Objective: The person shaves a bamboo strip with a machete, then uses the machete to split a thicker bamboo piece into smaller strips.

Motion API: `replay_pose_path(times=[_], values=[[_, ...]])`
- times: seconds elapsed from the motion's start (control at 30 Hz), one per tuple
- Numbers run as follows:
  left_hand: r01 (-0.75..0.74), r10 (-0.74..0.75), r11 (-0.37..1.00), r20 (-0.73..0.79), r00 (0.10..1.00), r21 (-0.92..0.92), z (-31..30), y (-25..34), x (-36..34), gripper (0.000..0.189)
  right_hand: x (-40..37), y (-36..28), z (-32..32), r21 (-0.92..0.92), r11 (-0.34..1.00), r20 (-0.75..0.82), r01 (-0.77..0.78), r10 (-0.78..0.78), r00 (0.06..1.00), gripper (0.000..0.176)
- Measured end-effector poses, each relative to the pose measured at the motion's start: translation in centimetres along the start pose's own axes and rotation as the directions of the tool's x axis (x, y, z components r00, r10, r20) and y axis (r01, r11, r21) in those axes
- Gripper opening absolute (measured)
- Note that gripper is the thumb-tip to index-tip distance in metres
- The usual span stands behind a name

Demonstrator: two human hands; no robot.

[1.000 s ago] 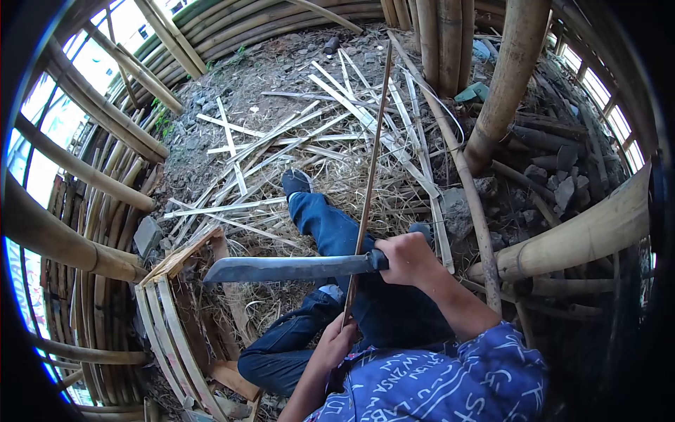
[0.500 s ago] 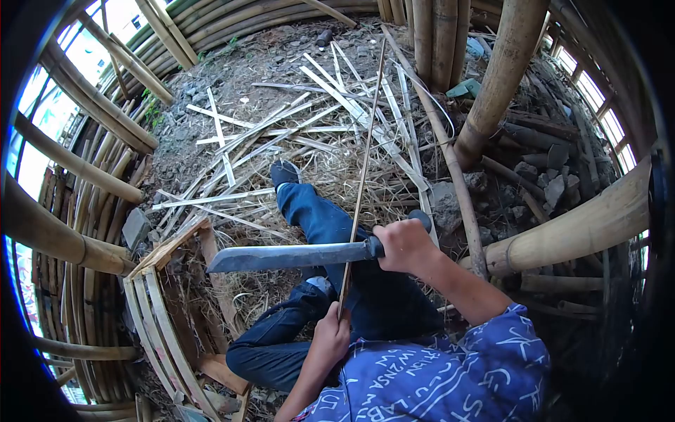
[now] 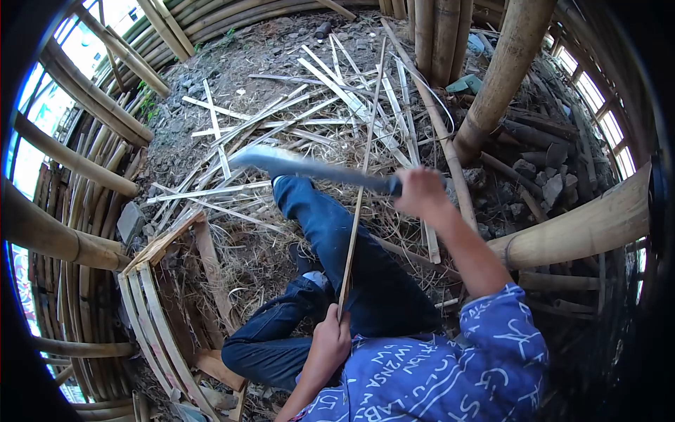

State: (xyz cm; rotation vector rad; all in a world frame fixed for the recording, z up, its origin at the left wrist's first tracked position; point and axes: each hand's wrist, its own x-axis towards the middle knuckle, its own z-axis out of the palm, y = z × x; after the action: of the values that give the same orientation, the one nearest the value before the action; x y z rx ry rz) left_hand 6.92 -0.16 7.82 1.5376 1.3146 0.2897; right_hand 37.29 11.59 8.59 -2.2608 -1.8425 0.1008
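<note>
My right hand (image 3: 420, 193) is wrapped round the handle of a machete (image 3: 309, 167), whose long blade points left and is smeared by motion. The blade crosses a long thin bamboo strip (image 3: 357, 225) near my raised knee. Low in front of my body, my left hand (image 3: 330, 340) grips the near end of that strip. From there it runs away from me over my thigh, its far end out over the ground. My legs in blue jeans (image 3: 323, 232) are bent beneath it.
Split bamboo strips (image 3: 281, 126) lie crisscrossed on the ground ahead among shavings. A slatted wooden crate (image 3: 151, 323) stands at the left. Thick bamboo poles (image 3: 499, 77) rise at the right, with broken stones (image 3: 552, 193) beside them. A long pole (image 3: 450, 151) lies along the right side.
My right hand has pushed the machete forward along the strip, away from my body, and its blade now blurs. My left hand stays in place on the strip.
</note>
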Motion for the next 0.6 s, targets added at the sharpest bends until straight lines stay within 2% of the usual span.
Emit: replay_pose_path(times=[0.1, 0.17, 0.27, 0.3, 0.33, 0.4, 0.47, 0.53, 0.6], values=[[-0.003, 0.002, 0.999, 0.003, 1.000, 0.048, -0.3, 0.0, -0.1, 0.022, 2.8, 1.5, -0.5, 0.058, 0.997, -0.037, -0.053, 0.055, 0.998, 0.012], [0.001, 0.000, 1.000, 0.047, 0.999, -0.020, -0.2, -0.6, 0.2, 0.022, 3.8, 1.4, -0.9, 0.003, 1.000, 0.011, 0.011, -0.011, 1.000, 0.018], [0.023, -0.018, 0.998, 0.065, 0.998, -0.066, -0.2, -0.8, 0.2, 0.021, 5.1, 1.2, -0.3, -0.070, 0.997, 0.015, 0.017, -0.016, 1.000, 0.020], [0.024, -0.020, 0.997, 0.064, 0.998, -0.070, -0.2, -0.6, -0.1, 0.021, 6.0, 1.5, -0.4, -0.045, 0.997, 0.021, -0.069, 0.070, 0.997, 0.021], [0.045, -0.041, 0.998, 0.074, 0.996, -0.052, -0.4, -0.3, -0.5, 0.019, 7.3, 2.4, -0.6, -0.044, 0.997, 0.025, -0.064, 0.065, 0.998, 0.021], [0.071, -0.069, 0.997, 0.077, 0.995, -0.025, -0.8, -0.3, -1.2, 0.017, 9.8, 5.5, -0.9, 0.058, 0.975, -0.085, -0.213, 0.218, 0.972, 0.016], [0.078, -0.078, 0.997, 0.079, 0.994, 0.006, -0.8, -0.3, -1.4, 0.016, 11.7, 7.2, -1.0, -0.059, 0.972, -0.075, -0.227, 0.222, 0.972, 0.022], [0.056, -0.054, 0.998, 0.094, 0.994, -0.017, -1.0, -0.5, -1.2, 0.016, 12.6, 6.4, -1.9, -0.066, 0.973, -0.095, -0.220, 0.214, 0.972, 0.023], [0.076, -0.072, 0.997, 0.115, 0.991, -0.032, -0.9, -1.1, -1.6, 0.015, 14.2, 7.2, -1.5, -0.029, 0.953, -0.132, -0.302, 0.296, 0.946, 0.023]])
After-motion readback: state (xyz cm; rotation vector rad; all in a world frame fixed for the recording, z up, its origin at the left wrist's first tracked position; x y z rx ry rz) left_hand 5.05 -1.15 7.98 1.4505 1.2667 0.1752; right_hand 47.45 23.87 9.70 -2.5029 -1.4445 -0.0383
